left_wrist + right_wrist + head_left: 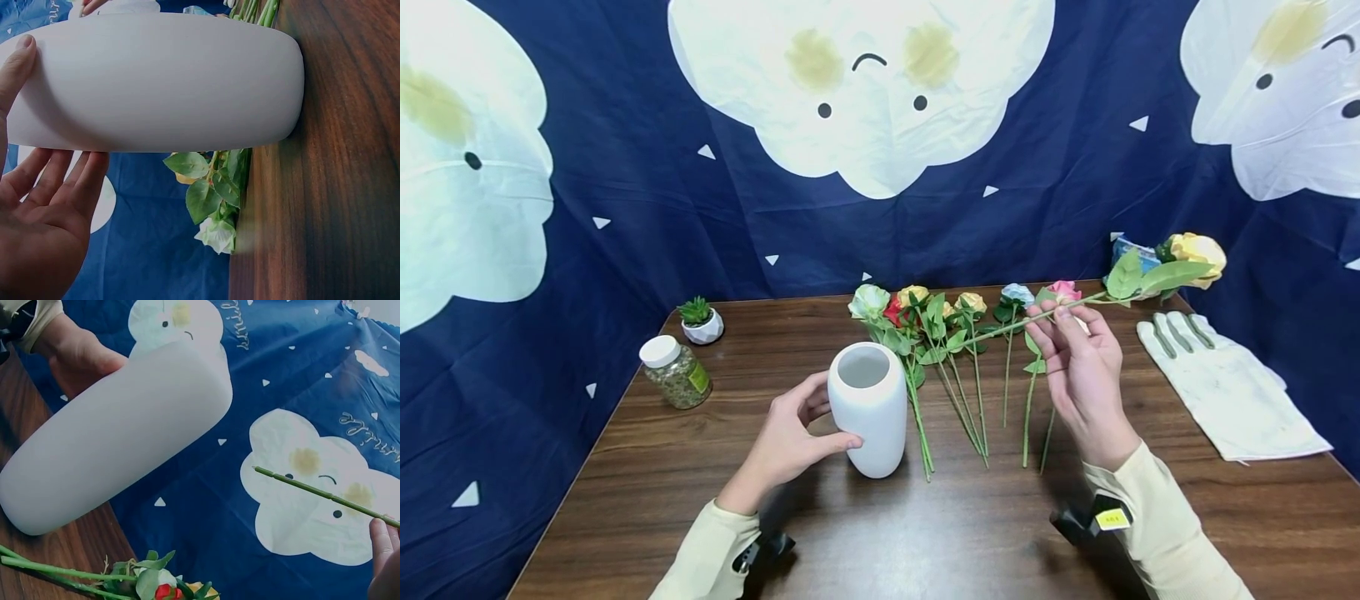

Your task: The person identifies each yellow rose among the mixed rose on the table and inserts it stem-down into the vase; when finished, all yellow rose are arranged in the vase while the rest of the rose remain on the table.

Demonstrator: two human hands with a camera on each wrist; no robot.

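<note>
A white vase (877,421) stands upright on the wooden table, its round mouth bare of stems. My left hand (792,435) holds it from the left side, thumb across the front and fingers behind; the left wrist view shows that thumb and fingers on either side of the vase (169,84). Raised above the table, my right hand (1086,379) pinches the green stem of a yellow artificial rose (1199,257). Its bloom points right, and the bare stem end reaches left towards the vase. In the right wrist view the stem (312,490) is apart from the vase (125,437).
Several artificial roses lie behind and right of the vase, among them a pale green one (869,302), a blue one (1017,294) and a pink one (1064,289). White gloves (1232,392) lie at right. A lidded jar (677,375) and a potted succulent (702,323) stand at left.
</note>
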